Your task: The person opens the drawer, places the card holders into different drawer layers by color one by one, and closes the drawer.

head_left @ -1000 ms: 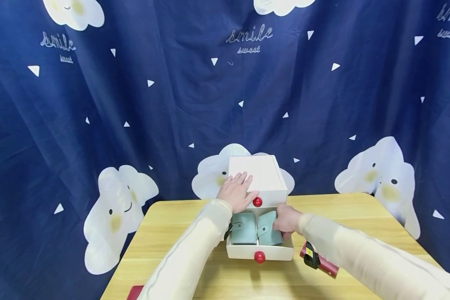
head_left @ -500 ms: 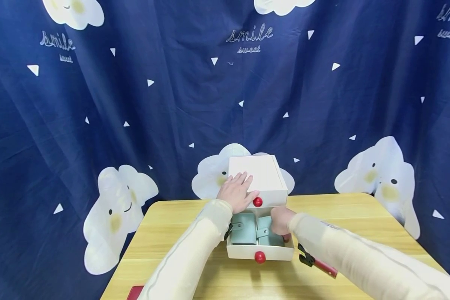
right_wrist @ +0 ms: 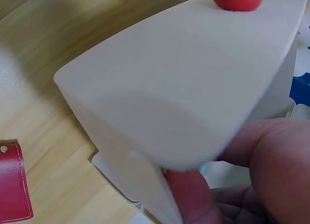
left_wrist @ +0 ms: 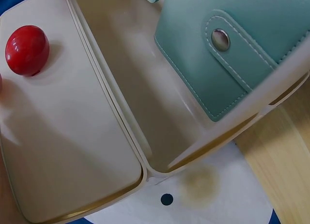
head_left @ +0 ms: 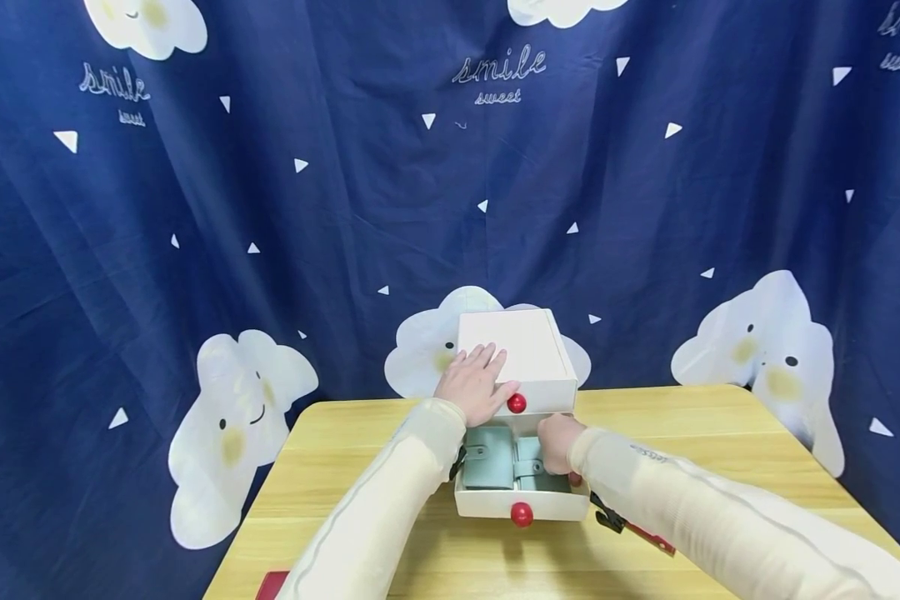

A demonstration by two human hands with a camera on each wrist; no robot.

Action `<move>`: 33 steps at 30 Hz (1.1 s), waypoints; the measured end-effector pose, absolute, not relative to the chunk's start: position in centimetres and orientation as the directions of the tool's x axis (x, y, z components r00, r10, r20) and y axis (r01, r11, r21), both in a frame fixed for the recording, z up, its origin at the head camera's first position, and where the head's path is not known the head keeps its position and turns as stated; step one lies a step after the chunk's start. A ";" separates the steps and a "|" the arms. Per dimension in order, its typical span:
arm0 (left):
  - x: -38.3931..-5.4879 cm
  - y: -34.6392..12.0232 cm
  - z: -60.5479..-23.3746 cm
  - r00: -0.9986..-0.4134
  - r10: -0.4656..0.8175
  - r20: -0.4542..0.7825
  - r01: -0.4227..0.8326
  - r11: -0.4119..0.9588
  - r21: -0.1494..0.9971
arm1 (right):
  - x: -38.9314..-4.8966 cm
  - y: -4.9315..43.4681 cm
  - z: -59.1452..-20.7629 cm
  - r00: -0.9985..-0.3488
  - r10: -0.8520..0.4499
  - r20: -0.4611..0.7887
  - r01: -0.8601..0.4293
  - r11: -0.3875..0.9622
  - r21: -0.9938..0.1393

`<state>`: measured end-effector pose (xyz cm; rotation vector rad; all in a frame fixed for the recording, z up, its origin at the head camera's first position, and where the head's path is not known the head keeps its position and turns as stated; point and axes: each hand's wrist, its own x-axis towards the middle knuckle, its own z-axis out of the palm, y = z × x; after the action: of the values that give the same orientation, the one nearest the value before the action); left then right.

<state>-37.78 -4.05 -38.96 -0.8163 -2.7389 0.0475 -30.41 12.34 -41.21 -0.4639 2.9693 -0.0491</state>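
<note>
My left hand (head_left: pixel 471 387) rests with spread fingers on top of a white two-drawer box (head_left: pixel 531 342), its thumb beside the upper drawer's red knob (head_left: pixel 517 403). The lower drawer (head_left: pixel 483 505) is pulled out. In it, a teal snap-strap wallet (head_left: pixel 490 467) lies at the left, also large in the left wrist view. A second teal wallet (head_left: pixel 528 450) lies to its right, partly covered by my right hand (head_left: pixel 558 442), whose curled fingers hold it at its right side. The right wrist view shows those fingers (right_wrist: pixel 189 195) behind the drawer's corner, with a sliver of teal between them.
A red wallet (right_wrist: pixel 14 185) lies on the wooden table (head_left: pixel 330 467) to the right of the drawer, mostly behind my right sleeve in the head view. Another red item (head_left: pixel 272 586) shows at the front left edge. A dark blue curtain (head_left: pixel 360 167) hangs behind the table.
My right hand has shifted left over the drawer. The right teal wallet, tilted before, now lies straighter and flatter beside the other one. My left hand has stayed put.
</note>
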 end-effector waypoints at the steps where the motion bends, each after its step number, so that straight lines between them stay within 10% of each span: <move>1: -37.8 -4.0 -39.0 -0.799 0.541 0.262 0.533 0.839 -0.108 | -30.4 12.4 -41.2 -0.944 -0.306 -0.128 -0.300 0.952 -0.059; 21: -37.8 -3.8 -39.0 -0.808 0.534 0.247 0.525 0.844 -0.109 | -28.5 14.2 -39.3 -0.931 -0.342 -0.124 -0.258 0.861 -0.438; 33: -37.8 -3.8 -38.9 -0.808 0.536 0.243 0.529 0.843 -0.101 | -25.6 14.6 -38.8 -0.863 -0.485 0.140 -0.468 0.663 -0.584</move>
<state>-37.77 -3.81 -38.90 -0.8131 -2.7596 0.0408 -25.60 14.59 -38.83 -0.8133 2.8400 -0.9859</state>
